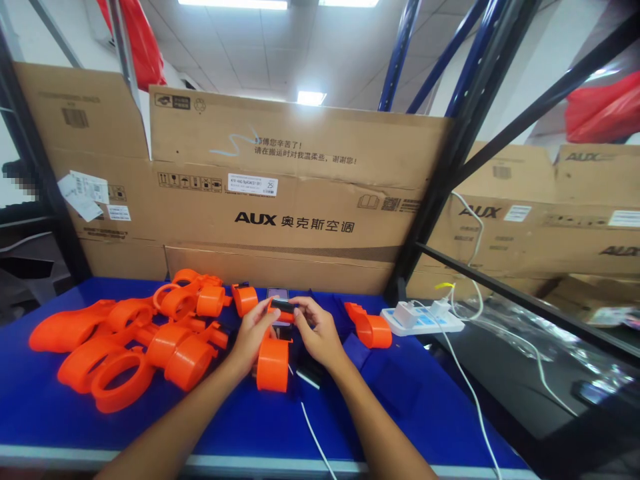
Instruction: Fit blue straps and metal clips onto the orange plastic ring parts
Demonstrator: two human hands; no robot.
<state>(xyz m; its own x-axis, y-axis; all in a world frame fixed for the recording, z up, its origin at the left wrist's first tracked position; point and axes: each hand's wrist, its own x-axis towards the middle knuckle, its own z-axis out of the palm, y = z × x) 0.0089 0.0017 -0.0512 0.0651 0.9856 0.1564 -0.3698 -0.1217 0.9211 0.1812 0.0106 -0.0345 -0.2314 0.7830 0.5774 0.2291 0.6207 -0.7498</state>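
Note:
Over the middle of the blue table, my left hand (254,333) grips an orange plastic part with a black strip (283,306) along its top. My right hand (316,332) pinches the other end of that strip, fingers closed. Just below, between my wrists, is a wide orange ring (273,365); whether it joins the held part is hidden. A small dark piece with a pale edge (309,378) lies by my right wrist. Partly covered behind my hands is a flat phone-like device (278,293).
Several orange ring-shaped parts (185,360) are heaped on the left of the blue table (220,433). Another orange part (373,330) lies to the right, near a white power strip (423,320) with cables. Cardboard (295,193) walls the back; a black rack post (430,207) stands right.

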